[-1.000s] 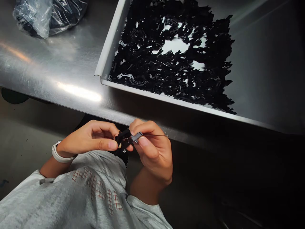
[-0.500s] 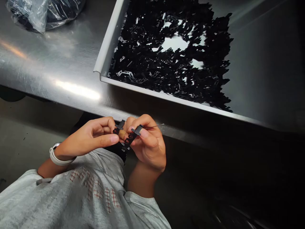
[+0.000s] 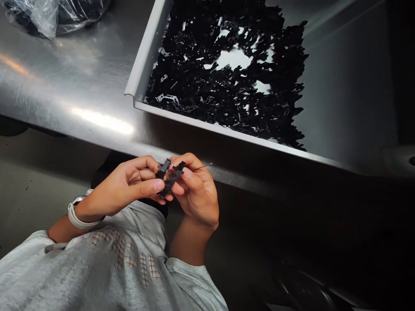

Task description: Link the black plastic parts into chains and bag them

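My left hand (image 3: 129, 190) is closed, thumb and fingers pinching a small black plastic part (image 3: 165, 166). My right hand (image 3: 201, 192) is closed on a second black plastic part (image 3: 174, 177), a narrow piece with round holes and short pegs at its upper end. The two parts are side by side, very close; I cannot tell whether they touch. A thin metal pin-like rod (image 3: 206, 165) sticks out past my right fingers, its other end hidden. Both hands are in front of the table's near edge.
A white tray (image 3: 220, 132) stands on the metal table (image 3: 87, 82), with a heap of similar black parts (image 3: 201, 82) inside. A clear plastic bag (image 3: 52, 17) with dark contents lies at the far left. The tray's raised rim is just beyond my hands.
The part in my right hand has moved left and up against or close beside the one in my left hand; the gap between them has narrowed. The rod behind my right fingers shows more clearly.
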Motion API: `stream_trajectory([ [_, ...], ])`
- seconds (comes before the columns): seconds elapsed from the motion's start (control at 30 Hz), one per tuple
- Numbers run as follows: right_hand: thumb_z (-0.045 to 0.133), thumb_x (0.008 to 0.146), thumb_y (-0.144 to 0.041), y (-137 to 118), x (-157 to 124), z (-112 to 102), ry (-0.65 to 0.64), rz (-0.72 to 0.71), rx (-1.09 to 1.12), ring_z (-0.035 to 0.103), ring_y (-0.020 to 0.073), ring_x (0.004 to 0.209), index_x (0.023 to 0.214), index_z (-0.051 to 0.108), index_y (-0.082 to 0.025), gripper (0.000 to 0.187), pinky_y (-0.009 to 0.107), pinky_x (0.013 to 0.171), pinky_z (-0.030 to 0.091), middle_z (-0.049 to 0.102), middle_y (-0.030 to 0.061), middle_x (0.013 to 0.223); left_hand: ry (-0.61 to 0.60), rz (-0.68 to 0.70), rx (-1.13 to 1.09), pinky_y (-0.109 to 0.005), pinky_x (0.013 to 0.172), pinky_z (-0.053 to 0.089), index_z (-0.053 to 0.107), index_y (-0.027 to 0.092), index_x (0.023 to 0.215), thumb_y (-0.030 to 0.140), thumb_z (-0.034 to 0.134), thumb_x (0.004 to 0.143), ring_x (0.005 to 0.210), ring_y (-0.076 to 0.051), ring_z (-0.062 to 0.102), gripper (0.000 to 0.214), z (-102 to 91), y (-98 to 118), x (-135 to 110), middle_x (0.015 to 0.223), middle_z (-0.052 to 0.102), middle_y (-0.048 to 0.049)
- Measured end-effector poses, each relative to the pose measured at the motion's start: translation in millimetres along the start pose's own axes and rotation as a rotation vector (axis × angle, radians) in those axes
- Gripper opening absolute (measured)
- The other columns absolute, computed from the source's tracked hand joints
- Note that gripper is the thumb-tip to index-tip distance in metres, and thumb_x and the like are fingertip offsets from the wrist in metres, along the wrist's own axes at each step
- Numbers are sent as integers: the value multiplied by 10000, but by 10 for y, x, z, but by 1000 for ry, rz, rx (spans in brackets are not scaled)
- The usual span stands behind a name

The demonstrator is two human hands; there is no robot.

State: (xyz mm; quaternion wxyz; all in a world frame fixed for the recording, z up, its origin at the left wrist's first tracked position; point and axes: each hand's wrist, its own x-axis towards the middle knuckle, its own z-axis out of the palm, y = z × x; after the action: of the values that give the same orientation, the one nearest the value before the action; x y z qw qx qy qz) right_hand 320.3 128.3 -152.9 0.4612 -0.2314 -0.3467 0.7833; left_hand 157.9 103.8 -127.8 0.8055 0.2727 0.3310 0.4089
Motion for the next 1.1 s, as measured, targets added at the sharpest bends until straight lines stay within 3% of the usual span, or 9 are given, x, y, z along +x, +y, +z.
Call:
stream_trajectory([
  [0.17,757,897,-406,-24,-51,27,77,-57,-106,619,90,587,994,739,-255,180,196,554,572,637,-36,699,65,94,96,-173,700,585,600,146,853,289,842,814,710,-100,716,284,16,-1,11,759,757,-17],
  [0.37,815,835,-423,-58,-72,63,199,-35,-241,638,89,606,918,762,-279,174,180,579,571,689,-33,750,251,124,245,-104,691,560,654,155,834,91,905,650,718,-73,712,317,108,47,-14,760,738,39],
  [0.5,819,834,-430,-54,-71,59,217,-34,-232,647,79,666,942,788,-300,171,158,632,570,708,-33,790,238,152,329,-90,704,558,667,171,889,130,872,710,740,-75,735,275,90,53,-31,787,780,27],
  [0.7,753,891,-476,-53,-27,67,172,34,-267,634,60,651,910,782,-286,193,131,595,517,699,-43,766,200,233,797,-64,656,527,718,183,962,246,807,823,823,-88,758,176,15,124,-80,868,795,22],
  [0.77,735,912,-458,-34,-18,66,170,14,-300,626,61,663,869,763,-271,194,135,607,507,684,-49,756,171,258,861,-63,679,532,735,189,987,266,794,842,849,-86,755,174,-3,151,-94,911,795,23],
  [0.93,730,914,-466,29,-2,84,245,-56,-266,593,79,680,853,736,-268,207,170,620,490,665,-47,768,133,256,699,-74,825,541,746,207,1016,165,827,797,905,-71,746,237,-54,148,-49,981,790,32],
  [1.1,798,829,-509,53,49,184,397,-89,-127,515,74,553,786,722,-253,271,164,501,457,607,-51,693,136,200,342,-80,663,536,743,177,878,102,842,752,731,-52,700,177,-78,72,70,824,749,35],
])
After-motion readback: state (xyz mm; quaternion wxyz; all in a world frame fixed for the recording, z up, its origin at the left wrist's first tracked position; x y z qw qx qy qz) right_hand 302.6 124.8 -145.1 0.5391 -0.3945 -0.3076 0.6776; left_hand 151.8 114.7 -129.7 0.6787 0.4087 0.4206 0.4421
